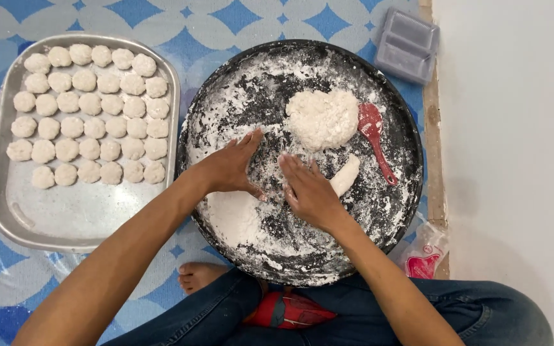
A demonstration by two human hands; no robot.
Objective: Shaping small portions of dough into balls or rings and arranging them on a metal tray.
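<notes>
Left hand (231,168) flat, fingers spread wide, palm down on floured black round pan (400,102). Right hand (309,191) flat, open, pressing near end of white dough roll (345,175); other end pokes out to right. One dough mound (322,118) far of hands, inside pan. One red spoon (374,136) just right of mound. One metal tray (72,214) left of pan, holding 34 dough balls (91,104) in rows. One grey box (406,45) far right.
</notes>
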